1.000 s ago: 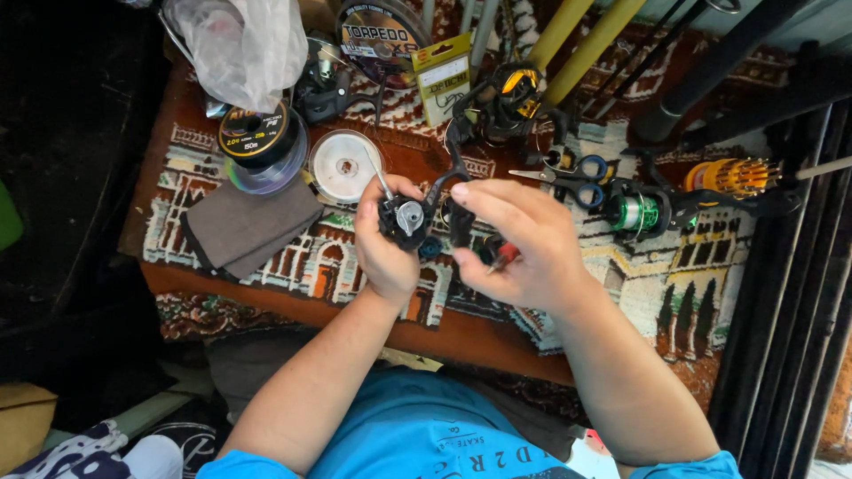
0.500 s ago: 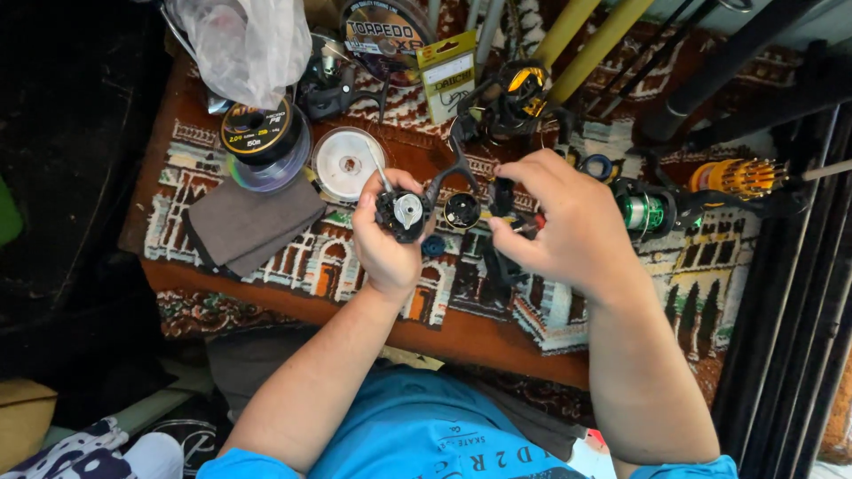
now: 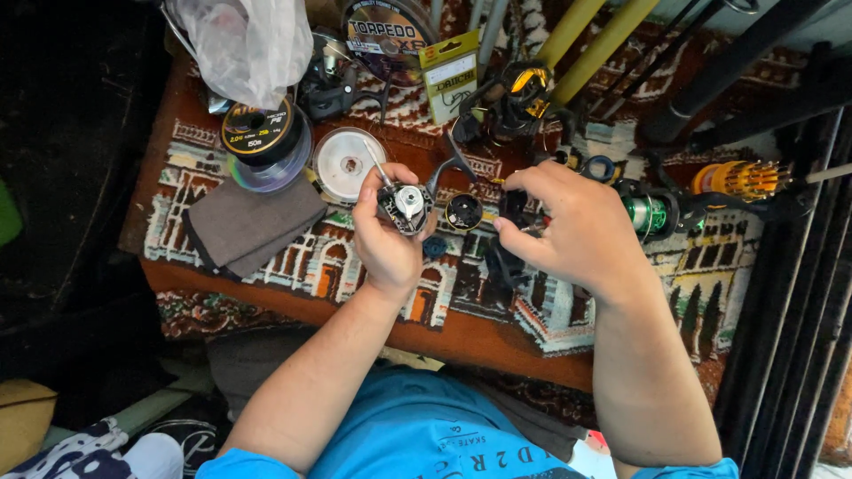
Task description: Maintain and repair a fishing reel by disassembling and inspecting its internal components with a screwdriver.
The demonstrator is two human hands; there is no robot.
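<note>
While the forearms are raised from the near edge of the tabletop, a black and silver reel body (image 3: 405,206) is gripped in the left hand (image 3: 383,232), the fingers curled around its underside and the thumb pressed on its left side. Its open face, with a round silver part at the middle, is turned upward, and its curved arm rises to the right past the fingertips. The reel body is held above the patterned cloth (image 3: 266,266) that covers the tabletop, roughly at the middle of it.

Just right of the reel body, a small round black part (image 3: 463,212) is seen on the cloth, between the two hands and apart from both. The right hand (image 3: 572,232) is closed in a pinch on a small dark piece (image 3: 515,206), held between thumb and forefinger just beside that round part; what the piece is cannot be told.

Toward the left edge a folded grey cloth (image 3: 253,222) is laid flat. Behind it a black spool of line (image 3: 260,129) is stacked on a clear one, with a white round spool (image 3: 346,164) just beside them. Toward the right edge a reel with green line (image 3: 646,213) is found, and an orange bundle (image 3: 737,179) beyond it. At the far edge a clear plastic bag (image 3: 248,44), a yellow hook packet (image 3: 448,75) and rod handles (image 3: 603,35) are gathered.
</note>
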